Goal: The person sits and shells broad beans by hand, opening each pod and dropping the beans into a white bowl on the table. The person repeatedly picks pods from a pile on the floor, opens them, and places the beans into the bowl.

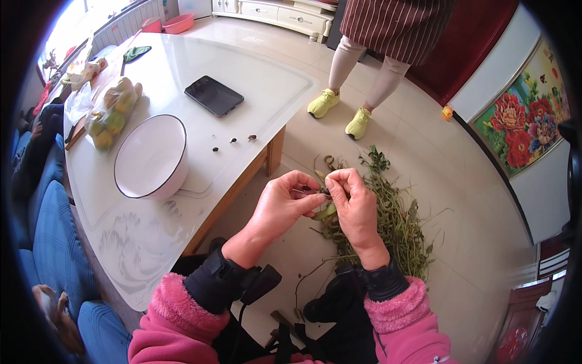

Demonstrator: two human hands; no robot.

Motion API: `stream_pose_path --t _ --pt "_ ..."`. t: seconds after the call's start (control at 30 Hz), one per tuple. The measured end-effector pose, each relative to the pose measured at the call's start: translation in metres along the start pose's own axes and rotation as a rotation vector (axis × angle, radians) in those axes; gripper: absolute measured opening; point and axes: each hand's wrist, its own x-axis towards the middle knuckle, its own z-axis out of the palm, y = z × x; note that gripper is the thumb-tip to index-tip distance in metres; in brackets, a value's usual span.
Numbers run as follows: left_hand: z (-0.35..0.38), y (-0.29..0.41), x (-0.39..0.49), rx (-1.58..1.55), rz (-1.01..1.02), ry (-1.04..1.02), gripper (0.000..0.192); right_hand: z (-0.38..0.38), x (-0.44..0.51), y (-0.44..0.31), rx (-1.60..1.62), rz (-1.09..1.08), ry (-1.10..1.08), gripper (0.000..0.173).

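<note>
My left hand and my right hand meet in front of me, fingertips close together on a small dark bean-like piece. Another dark piece lies against the fingers of my left hand. A green pod shows just below the fingertips; whether a hand holds it I cannot tell. Under and beyond my hands a heap of green, partly dry plant stalks lies on the tiled floor. On the table to the left, three small dark pieces sit in a row near the edge, beside a white basin with a dark rim.
The white table also bears a black tablet, a plastic bag of green and yellow fruit and a green cloth. A person in a striped apron stands beyond the heap. Blue padded seats line the far left.
</note>
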Motion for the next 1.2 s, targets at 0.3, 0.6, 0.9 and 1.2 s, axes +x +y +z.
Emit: stream_pose_path --t 0.3,0.6,0.9,1.2 --pt "-0.023 0.008 0.0 -0.061 -0.021 0.086 0.02 0.028 0.019 -0.006 0.164 -0.005 0.014 0.012" --pt "-0.065 0.019 0.004 -0.178 0.014 0.264 0.021 0.074 0.048 -0.005 0.274 0.052 -0.028 0.012" --pt "-0.09 0.035 0.015 0.062 0.176 0.433 0.013 0.122 0.078 -0.008 0.402 0.09 -0.031 0.011" --pt "-0.09 0.026 0.024 0.764 0.302 0.576 0.013 0.134 0.081 -0.013 0.505 0.098 -0.034 0.013"
